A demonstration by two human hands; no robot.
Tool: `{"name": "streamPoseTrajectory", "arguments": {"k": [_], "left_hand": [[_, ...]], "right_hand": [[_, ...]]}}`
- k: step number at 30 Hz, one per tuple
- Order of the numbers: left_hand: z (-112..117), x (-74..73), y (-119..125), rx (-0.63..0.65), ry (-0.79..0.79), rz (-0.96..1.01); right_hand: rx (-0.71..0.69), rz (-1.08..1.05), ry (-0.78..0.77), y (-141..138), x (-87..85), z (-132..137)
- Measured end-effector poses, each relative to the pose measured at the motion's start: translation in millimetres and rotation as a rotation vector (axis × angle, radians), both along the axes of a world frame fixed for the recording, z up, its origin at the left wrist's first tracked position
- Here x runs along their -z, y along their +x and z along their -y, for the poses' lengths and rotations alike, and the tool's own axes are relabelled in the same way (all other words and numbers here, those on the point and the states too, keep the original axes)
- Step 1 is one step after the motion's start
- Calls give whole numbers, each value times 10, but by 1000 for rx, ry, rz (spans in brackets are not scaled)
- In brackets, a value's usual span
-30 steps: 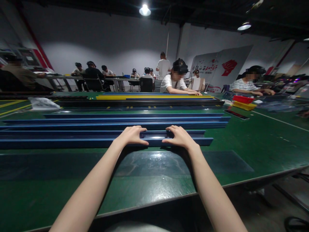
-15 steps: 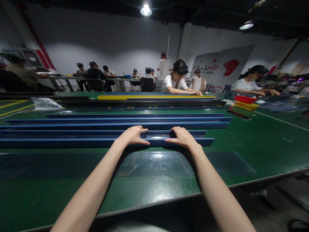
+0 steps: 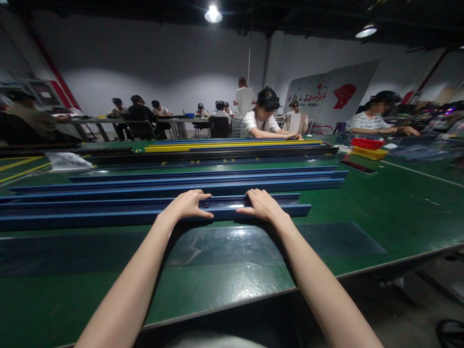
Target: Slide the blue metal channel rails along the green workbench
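A long blue rail [image 3: 90, 215] lies across the green table [image 3: 380, 203], nearest to me. My left hand [image 3: 186, 205] rests on top of it with the fingers curled over its near wall. My right hand [image 3: 261, 205] grips the same rail a short way to the right, fingers bent over the edge. Between the two hands a glossy stretch of the rail shows. A dark clear mat [image 3: 232, 244] lies on the table just in front of the rail.
More blue rails [image 3: 203, 179] lie parallel behind the first, then black and yellow rails [image 3: 232, 145]. Red and yellow trays [image 3: 368, 147] sit at the far right. Several people sit at the table's far side and at tables beyond. The table's front edge runs below my forearms.
The near blue rail has shifted a little to the left with both hands on it. The view has tipped slightly.
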State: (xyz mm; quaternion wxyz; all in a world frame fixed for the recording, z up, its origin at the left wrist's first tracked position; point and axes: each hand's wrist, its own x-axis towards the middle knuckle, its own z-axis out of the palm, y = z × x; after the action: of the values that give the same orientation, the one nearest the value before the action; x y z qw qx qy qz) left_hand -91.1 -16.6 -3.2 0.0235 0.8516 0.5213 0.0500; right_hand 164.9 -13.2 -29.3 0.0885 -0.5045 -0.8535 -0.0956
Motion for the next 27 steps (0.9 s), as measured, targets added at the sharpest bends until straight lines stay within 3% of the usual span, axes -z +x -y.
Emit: {"name": "streamPoseTrajectory", "arguments": {"k": [8,17,27], "left_hand": [[-16,25,33,-30,4,-10],[-35,64,30,-12,-62,7],[36,69,234,100,18,17]], "right_hand": [[-6,-52,-21,46,-64,50],[13,-175,-109,323,-113,61],[30,-32,-47,258,-94,69]]}}
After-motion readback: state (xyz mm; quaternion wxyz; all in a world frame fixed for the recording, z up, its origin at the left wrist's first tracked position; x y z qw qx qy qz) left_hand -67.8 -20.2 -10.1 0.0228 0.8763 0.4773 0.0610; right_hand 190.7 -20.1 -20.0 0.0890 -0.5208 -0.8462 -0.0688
